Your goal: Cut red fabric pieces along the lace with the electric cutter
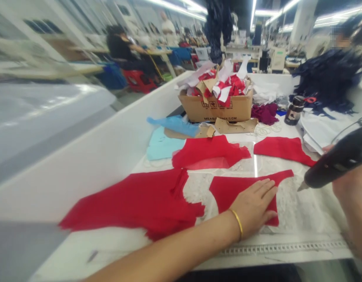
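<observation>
My left hand (253,205) lies flat with fingers stretched out on a red fabric piece (228,190) that rests on white lace (301,211). A gold bangle circles that wrist. My right hand (350,188) grips a black handheld tool (336,160); its pointed metal tip hovers just right of the red piece's upper corner, close to the lace. A large red fabric piece (140,203) lies to the left, touching nothing I hold.
Two more red pieces (210,152) (282,149) lie farther back. A cardboard box (216,107) of red and white scraps stands behind them, with blue fabric (169,133), a dark jar (294,110) and dark blue fabric (328,78). People sit at distant tables.
</observation>
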`<state>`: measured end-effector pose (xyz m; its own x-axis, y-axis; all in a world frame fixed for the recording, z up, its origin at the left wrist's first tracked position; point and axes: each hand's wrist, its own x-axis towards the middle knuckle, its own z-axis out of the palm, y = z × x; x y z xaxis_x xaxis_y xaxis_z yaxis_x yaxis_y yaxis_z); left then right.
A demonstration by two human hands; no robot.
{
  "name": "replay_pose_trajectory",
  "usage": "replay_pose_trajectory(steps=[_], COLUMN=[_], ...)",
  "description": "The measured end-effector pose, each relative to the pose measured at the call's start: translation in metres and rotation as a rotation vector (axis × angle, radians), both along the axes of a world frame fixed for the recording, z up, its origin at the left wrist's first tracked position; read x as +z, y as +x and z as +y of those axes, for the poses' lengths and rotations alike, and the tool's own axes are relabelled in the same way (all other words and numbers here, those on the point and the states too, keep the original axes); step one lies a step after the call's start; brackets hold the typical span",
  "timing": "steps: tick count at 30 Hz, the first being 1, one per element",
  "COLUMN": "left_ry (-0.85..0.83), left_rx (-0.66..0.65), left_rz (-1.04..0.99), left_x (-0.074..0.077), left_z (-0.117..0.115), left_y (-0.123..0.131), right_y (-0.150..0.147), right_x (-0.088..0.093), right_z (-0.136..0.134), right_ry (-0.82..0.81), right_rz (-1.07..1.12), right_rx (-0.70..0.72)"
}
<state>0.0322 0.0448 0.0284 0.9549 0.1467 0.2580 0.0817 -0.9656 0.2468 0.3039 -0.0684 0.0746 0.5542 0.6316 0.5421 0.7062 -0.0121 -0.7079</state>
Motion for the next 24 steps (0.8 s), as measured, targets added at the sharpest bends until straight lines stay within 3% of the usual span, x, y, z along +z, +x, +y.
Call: replay_pose_trajectory(steps=[2,3,9,17,24], left_ry=[0.008,0.017,0.079,0.093,0.081], left_rx=[-0.008,-0.012,-0.002,-0.005,-0.007], left_rz=[0.055,0.07,0.114,0.134,0.041], left_x=[-0.004,-0.004,-0.003,-0.01,-0.02], left_z=[-0.005,-0.007,-0.011,-0.008,-0.008], left_y=[0.019,0.027,0.06,0.06,0.06], right_y=[-0.02,-0.031,-0.077,-0.057,-0.047], right_x=[0.013,0.017,0.029,0.036,0.021], right_z=[-0.006,-0.008,0.0,0.04,0.059], right_ry=[0.263,0.313,0.077,0.249,0.292], right_rz=[0.077,0.04,0.071,0.266,0.145], right_rx=[-0.082,-0.105,-0.02,-0.048,-0.1])
